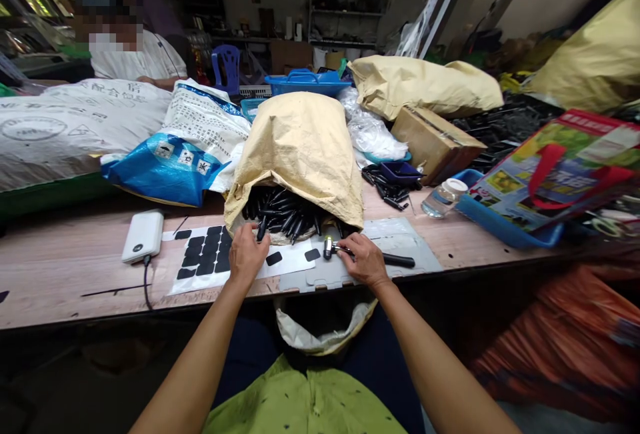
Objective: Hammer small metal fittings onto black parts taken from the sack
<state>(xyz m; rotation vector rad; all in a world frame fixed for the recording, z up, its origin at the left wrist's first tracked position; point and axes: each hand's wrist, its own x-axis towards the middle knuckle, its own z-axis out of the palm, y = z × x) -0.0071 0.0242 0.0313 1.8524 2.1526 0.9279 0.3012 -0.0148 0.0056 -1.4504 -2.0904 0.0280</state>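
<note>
My left hand (247, 254) is at the mouth of a tan woven sack (300, 134), its thumb and fingers closed on a slim black pen-shaped part (261, 229). Many similar black parts (285, 211) spill from the sack's mouth just beyond it. My right hand (364, 259) is closed around a small hammer (399, 261) near its head, which points left; the black handle lies out to the right. Beneath the hands are a grey sheet (410, 244) and a white sheet with black rounded stickers (200, 252).
Left of the sheets, a white power bank (143, 237) has a cable hanging over the table edge. On the right stand a clear jar (444, 198), a cardboard box (435, 141) and a blue tray (510, 224) holding a colourful bag. An open sack (320, 337) hangs below the table edge. Another person sits across, at left.
</note>
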